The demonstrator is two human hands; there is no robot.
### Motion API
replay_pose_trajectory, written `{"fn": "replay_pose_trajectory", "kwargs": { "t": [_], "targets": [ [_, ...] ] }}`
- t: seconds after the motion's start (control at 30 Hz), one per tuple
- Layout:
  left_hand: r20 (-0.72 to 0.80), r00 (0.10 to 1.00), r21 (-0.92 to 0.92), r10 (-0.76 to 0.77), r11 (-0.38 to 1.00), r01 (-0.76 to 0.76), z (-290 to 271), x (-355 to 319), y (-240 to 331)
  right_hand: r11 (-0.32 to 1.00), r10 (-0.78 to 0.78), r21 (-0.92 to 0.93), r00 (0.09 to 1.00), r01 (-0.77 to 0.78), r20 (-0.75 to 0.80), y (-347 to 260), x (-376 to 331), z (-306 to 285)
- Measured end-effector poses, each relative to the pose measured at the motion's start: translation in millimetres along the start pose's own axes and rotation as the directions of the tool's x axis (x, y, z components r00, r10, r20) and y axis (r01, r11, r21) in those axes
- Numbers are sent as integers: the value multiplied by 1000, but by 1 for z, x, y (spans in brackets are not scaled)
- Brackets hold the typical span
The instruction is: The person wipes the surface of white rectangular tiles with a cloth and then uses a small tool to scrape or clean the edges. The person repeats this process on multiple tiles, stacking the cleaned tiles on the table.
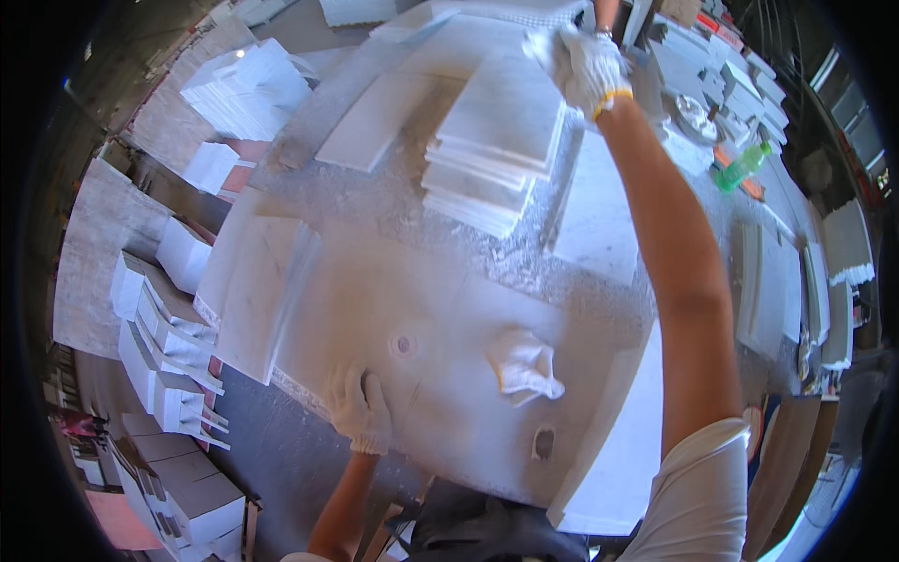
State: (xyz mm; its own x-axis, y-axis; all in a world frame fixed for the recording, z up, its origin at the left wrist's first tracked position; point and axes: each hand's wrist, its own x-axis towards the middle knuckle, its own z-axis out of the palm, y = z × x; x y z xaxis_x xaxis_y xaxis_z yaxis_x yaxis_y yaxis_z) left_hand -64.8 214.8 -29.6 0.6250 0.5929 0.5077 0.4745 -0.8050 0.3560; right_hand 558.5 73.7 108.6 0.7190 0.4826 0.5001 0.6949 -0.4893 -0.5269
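My left hand (358, 409), in a white knit glove, lies with its fingers stretched out at the near left edge of a dusty pale work board (440, 403). My right hand (592, 80), in a white glove with a yellow cuff, reaches far forward, just beyond a stack of white marble tiles (501, 112). Its fingers are blurred, and whether they hold anything is not clear. Another person's bare forearm (607, 15) comes in from the top, right beside it. A crumpled white glove (526, 365) lies on the board between my arms.
Marble slabs (257, 290) lie along the board's left side, and long white slabs (613, 450) along its right. A small worn block (543, 443) sits near the front edge. A green bottle (743, 169) stands at the right. Stacked tiles (248, 89) fill the far left.
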Motion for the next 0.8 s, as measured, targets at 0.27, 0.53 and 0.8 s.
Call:
{"fn": "replay_pose_trajectory", "kwargs": {
  "t": [0.27,0.53,0.8],
  "targets": [
    [193,964,-10,-184,982,190,-2,-3,-1,763,-424,-492,899,418,108,-38,-79,-131],
    [79,996,-125,34,992,-24,2,-4,-16,678,359,-725,915,-121,182,-72,-441,-183],
    [7,993,-384,-114,917,108,-11,-23,-18,518,-197,-686,852,511,486,-250,-590,-145]
  ]
}}
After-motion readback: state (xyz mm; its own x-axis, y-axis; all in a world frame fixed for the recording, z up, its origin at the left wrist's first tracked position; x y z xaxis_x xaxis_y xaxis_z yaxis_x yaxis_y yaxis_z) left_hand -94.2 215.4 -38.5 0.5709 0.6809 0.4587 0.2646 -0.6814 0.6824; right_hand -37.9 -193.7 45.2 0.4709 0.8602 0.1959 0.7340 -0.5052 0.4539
